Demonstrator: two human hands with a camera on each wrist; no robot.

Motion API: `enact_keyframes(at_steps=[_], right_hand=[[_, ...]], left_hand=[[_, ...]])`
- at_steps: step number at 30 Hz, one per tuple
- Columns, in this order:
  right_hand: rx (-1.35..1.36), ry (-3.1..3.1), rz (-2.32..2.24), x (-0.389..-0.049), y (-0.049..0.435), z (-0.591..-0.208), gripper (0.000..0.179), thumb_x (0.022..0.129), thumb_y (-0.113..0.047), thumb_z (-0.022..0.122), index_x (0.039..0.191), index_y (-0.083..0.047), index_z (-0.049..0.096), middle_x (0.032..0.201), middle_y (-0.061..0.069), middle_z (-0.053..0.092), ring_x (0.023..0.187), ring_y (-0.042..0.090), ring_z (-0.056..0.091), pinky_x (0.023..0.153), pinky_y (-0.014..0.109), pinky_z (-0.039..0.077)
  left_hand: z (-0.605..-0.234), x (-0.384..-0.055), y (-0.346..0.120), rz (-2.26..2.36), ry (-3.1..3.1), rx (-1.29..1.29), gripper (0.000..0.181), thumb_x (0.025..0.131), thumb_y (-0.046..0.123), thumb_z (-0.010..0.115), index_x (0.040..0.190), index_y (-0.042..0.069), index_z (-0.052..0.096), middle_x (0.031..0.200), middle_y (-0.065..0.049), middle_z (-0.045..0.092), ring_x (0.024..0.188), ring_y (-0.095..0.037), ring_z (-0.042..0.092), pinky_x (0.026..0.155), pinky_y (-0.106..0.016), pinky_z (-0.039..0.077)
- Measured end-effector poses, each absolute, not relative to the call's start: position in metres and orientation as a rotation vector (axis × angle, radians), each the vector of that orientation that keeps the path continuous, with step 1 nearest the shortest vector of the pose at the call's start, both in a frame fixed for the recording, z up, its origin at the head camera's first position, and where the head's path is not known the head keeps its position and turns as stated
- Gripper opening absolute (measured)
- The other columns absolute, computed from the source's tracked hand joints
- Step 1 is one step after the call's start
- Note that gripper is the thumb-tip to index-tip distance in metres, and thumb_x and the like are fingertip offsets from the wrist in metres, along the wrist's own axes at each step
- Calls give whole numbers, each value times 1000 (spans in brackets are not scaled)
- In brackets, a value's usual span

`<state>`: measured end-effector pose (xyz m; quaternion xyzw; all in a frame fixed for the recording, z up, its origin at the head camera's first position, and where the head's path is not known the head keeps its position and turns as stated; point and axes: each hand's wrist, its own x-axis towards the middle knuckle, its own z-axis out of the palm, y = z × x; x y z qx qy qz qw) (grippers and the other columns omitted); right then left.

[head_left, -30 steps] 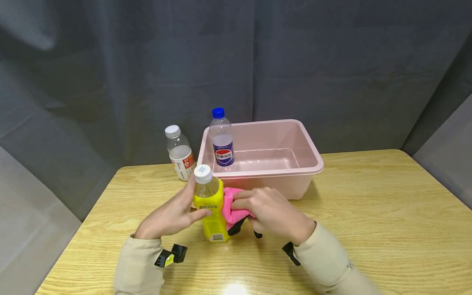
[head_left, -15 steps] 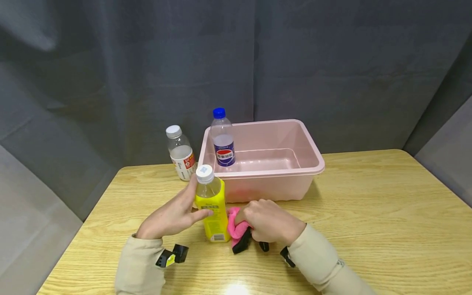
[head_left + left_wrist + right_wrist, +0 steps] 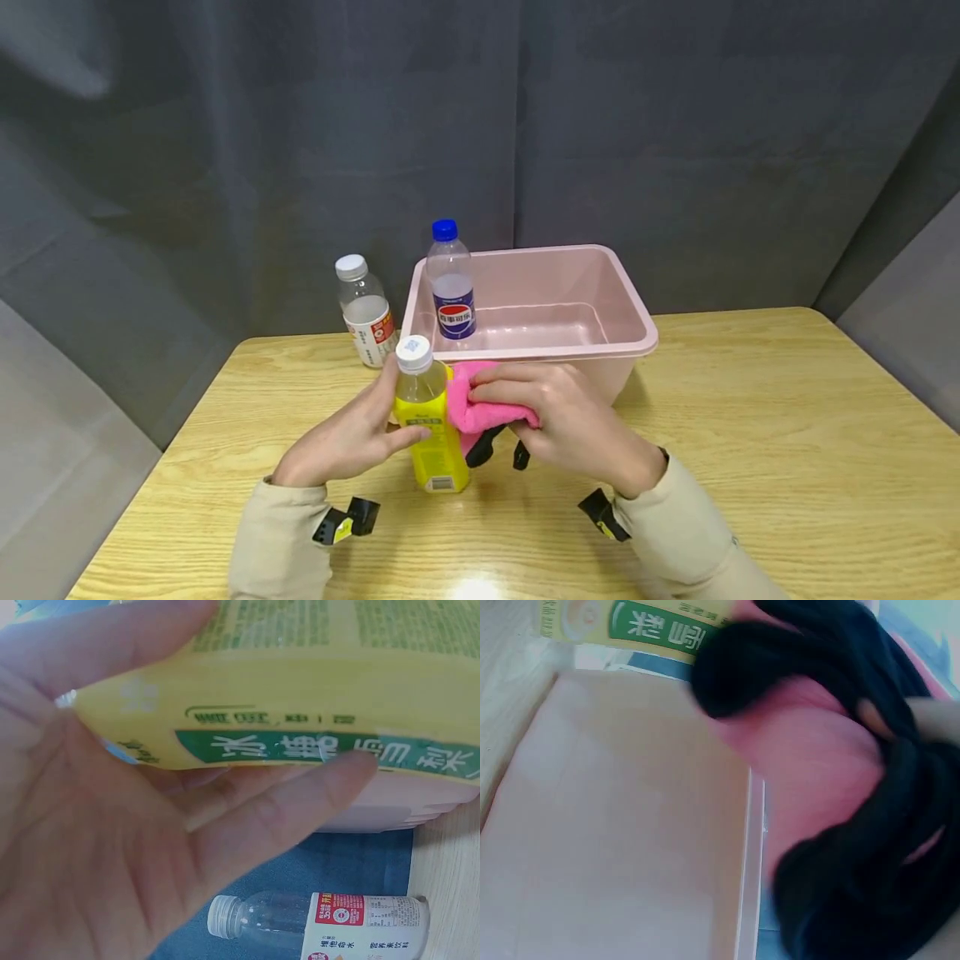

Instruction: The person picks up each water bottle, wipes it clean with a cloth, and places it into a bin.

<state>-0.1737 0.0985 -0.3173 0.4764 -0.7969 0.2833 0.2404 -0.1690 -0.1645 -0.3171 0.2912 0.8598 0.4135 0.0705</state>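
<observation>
Standing upright on the table, a yellow-labelled drink bottle point(image 3: 431, 446) with a white cap is held by my left hand point(image 3: 345, 446). The thumb lies across its front and other fingers reach behind it. Green print on the label point(image 3: 300, 690) shows close up in the left wrist view. My right hand point(image 3: 570, 417) grips a bunched pink cloth point(image 3: 491, 412) with black trim, right at the bottle's upper right side. In the right wrist view the cloth point(image 3: 810, 750) and its dark edging are blurred and cover part of the bottle.
A pale pink plastic basin point(image 3: 630, 321) stands just behind the hands. Inside it, at the left, is a blue-capped Pepsi bottle point(image 3: 455, 312). Left of the basin stands a white-capped bottle point(image 3: 371, 337). A dark curtain point(image 3: 675, 150) hangs behind the wooden table point(image 3: 787, 433).
My right hand and the cloth went down along the bottle's right side, then came back up, slightly higher than at first. The left hand and bottle stay almost still.
</observation>
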Motion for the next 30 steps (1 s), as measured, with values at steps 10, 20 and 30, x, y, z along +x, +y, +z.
enact_keyframes(at_steps=[10, 20, 30], right_hand=[[1237, -1989, 905, -172, 96, -316, 47, 72, 24, 61, 107, -3, 79, 116, 10, 73, 110, 31, 69, 95, 45, 55], [1286, -2216, 673, -170, 99, -316, 55, 64, 21, 58, 106, -9, 79, 114, 3, 73, 104, 22, 71, 85, 38, 59], [1454, -2621, 460, -174, 84, -344, 41, 66, 17, 64, 85, -17, 75, 84, -12, 67, 70, 6, 58, 59, 22, 47]], left_hand=[[-319, -167, -164, 1281, 2545, 818, 95, 95, -1, 65, 161, 11, -2, 160, -25, 26, 136, -41, 45, 103, -54, 48], [-319, -169, -161, 1346, 2504, 804, 97, 94, 1, 66, 162, 16, -2, 156, -24, 33, 131, -41, 50, 96, -50, 54], [-320, -168, -162, 1319, 2554, 803, 95, 93, 1, 67, 161, 10, 1, 158, -26, 29, 134, -43, 46, 97, -50, 54]])
